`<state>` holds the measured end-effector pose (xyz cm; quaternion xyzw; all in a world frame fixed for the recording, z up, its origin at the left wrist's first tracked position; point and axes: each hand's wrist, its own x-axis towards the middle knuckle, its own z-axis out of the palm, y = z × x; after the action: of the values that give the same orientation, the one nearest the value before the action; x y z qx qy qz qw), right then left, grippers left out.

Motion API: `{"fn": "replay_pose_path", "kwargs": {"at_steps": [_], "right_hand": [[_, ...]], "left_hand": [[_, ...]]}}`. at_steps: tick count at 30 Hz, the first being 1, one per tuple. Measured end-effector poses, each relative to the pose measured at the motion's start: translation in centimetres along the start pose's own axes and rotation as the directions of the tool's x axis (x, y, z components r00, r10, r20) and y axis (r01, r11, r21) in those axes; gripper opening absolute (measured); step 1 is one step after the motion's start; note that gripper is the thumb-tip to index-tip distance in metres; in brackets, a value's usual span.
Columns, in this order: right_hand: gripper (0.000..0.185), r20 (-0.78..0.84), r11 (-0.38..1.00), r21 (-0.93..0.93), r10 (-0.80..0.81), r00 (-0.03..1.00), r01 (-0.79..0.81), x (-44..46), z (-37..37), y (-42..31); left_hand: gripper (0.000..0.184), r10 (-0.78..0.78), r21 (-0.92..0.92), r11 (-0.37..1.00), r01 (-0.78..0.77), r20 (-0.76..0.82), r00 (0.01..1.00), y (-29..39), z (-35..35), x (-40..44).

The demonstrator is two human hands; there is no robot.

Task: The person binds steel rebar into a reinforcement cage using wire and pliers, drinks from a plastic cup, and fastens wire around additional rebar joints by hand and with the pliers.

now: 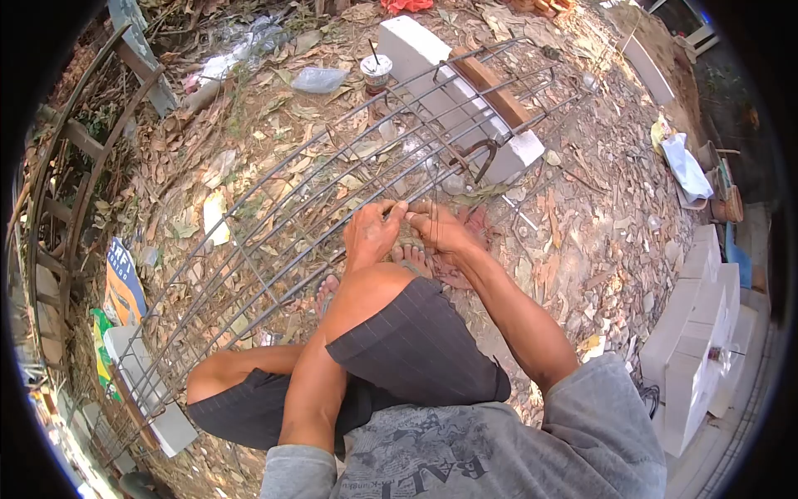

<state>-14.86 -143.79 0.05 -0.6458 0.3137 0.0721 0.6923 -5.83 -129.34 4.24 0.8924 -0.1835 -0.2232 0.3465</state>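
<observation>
Hands (372,231), two, meet at one rebar cage (320,239), one cup (376,77) beside it.

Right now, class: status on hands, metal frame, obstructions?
Left hand, right hand close together at metal frame. Frame overlies white block. Dark tool just beyond hands, possibly obstructing.
</observation>
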Motion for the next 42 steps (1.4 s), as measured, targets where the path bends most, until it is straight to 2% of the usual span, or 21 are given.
{"fn": "replay_pose_path", "kwargs": {"at_steps": [3,4,6,10,12,15,16,19,21,24,27,30,33,36,37,39,42], "right_hand": [[0.045,-0.037,0.981,-0.193,-0.041,0.998,0.033,-1.6,0.3,-1.8],[0.044,-0.056,0.968,-0.247,-0.068,0.996,0.052,-1.8,0.4,-1.8],[0.041,-0.084,0.929,-0.360,-0.125,0.989,0.087,-2.1,0.5,-1.8],[0.038,-0.035,0.914,-0.381,-0.163,0.986,0.138,-2.1,0.0,-1.7],[0.037,-0.025,0.886,-0.430,-0.201,0.979,0.170,-1.7,-0.4,-1.7],[0.038,-0.048,0.838,-0.540,-0.125,0.991,0.079,-2.1,-0.5,-3.7],[0.036,-0.042,0.848,-0.523,-0.124,0.991,0.084,-1.5,-0.7,-3.3],[0.033,0.016,0.882,-0.460,-0.103,0.995,0.099,-0.6,-1.7,-2.4],[0.032,0.101,0.913,-0.396,-0.062,0.993,0.098,-1.3,-2.6,-2.7],[0.032,0.131,0.969,-0.195,0.181,0.975,-0.153,-2.8,-3.2,-2.4],[0.034,0.041,0.919,-0.352,-0.176,0.983,0.180,-1.8,-3.7,-0.1],[0.034,0.035,0.828,-0.543,-0.146,0.989,0.141,-0.3,-3.7,-0.1],[0.038,0.055,0.899,-0.400,-0.172,0.984,0.180,1.2,-3.5,1.6],[0.042,-0.036,0.901,-0.353,-0.283,0.959,0.253,-0.3,-5.7,0.4],[0.045,-0.216,0.895,-0.380,-0.332,0.918,0.234,-0.6,-7.1,-0.7],[0.051,-0.542,0.889,-0.419,-0.409,0.734,0.186,-0.6,-10.3,-2.7],[0.052,-0.546,0.746,-0.626,-0.629,0.554,0.230,0.9,-13.8,-3.9]], "left_hand": [[0.046,0.064,-0.137,0.989,-0.050,0.102,0.993,-3.5,1.6,2.8],[0.046,0.037,-0.187,0.982,-0.010,0.142,0.989,-3.7,1.6,3.2],[0.039,0.052,-0.233,0.973,-0.010,0.176,0.983,-4.3,1.7,3.6],[0.036,0.096,-0.270,0.961,-0.052,0.150,0.984,-3.8,1.4,3.4],[0.035,0.126,-0.263,0.962,-0.073,0.192,0.973,-3.3,0.7,3.2],[0.036,0.106,-0.264,0.964,-0.042,0.233,0.967,-2.4,0.0,2.8],[0.036,0.088,-0.267,0.964,-0.022,0.241,0.966,-2.5,0.1,2.9],[0.037,0.215,-0.263,0.951,-0.162,0.186,0.959,-2.5,0.2,2.9],[0.037,0.158,-0.197,0.973,-0.120,0.187,0.970,-1.9,0.0,2.4],[0.038,0.138,-0.142,0.984,-0.112,0.187,0.973,-1.2,-0.4,2.1],[0.039,0.144,-0.123,0.985,-0.121,0.195,0.970,-1.4,-0.3,2.3],[0.039,0.121,-0.111,0.989,-0.100,0.199,0.972,-1.6,-0.1,2.1],[0.041,0.105,-0.116,0.990,-0.084,0.196,0.975,-1.2,-0.2,2.1],[0.041,0.109,-0.149,0.986,-0.080,0.198,0.974,-1.1,-0.2,1.7],[0.041,0.113,-0.166,0.983,-0.081,0.197,0.974,-1.2,-0.2,1.8],[0.037,0.108,-0.172,0.983,-0.072,0.211,0.972,-2.0,0.1,2.4],[0.038,0.158,-0.225,0.967,-0.117,0.172,0.972,-3.5,1.0,2.8]]}}
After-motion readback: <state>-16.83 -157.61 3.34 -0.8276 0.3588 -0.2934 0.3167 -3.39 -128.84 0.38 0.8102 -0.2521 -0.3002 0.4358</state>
